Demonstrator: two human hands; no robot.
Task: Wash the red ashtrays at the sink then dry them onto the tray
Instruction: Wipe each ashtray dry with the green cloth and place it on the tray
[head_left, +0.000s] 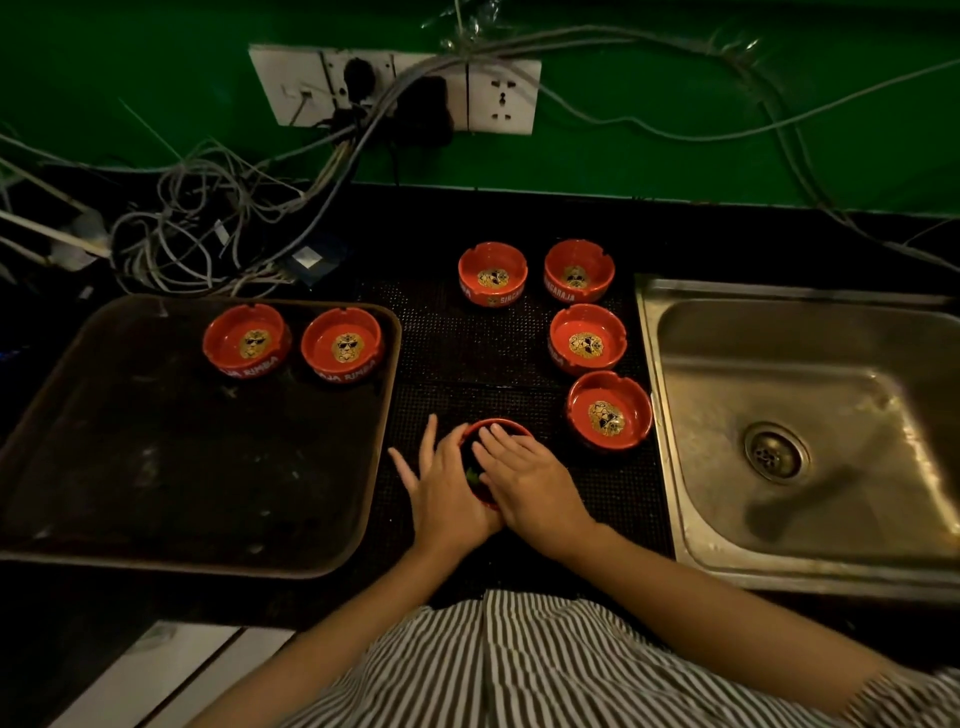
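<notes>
Risk first: ashtray (494, 431) sits low on the mat between my hands, glossy glazed ceramic, probably slick. My left hand (447, 488) cups its left side, thumb side against the wall, the other fingers spread and straight over the mat. My right hand (530, 483) lies flat across the top, fingers straight and close together, seemingly pressing something green inside, likely a cloth or sponge, mostly hidden. Neither hand has a real clamp on it, so a hard wipe could skid it off or tip it.

Four more red ashtrays stand close by toward the sink (800, 436); nearest one (609, 410) is near my right hand, so an elbow swing could knock it. Two ashtrays (247, 340) (343, 343) are on the tray (156, 467) at its far right corner.

Shapes: round, thick-walled bowls with notched rims, gold lion print in the base. Tray is a flat dark rounded rectangle, scuffed. Mat is black perforated mesh. Sink is dull stainless steel with a drain.

Cables (208, 223) and wall sockets (395, 88) lie behind the counter; splashed water reaching them would be bad.
</notes>
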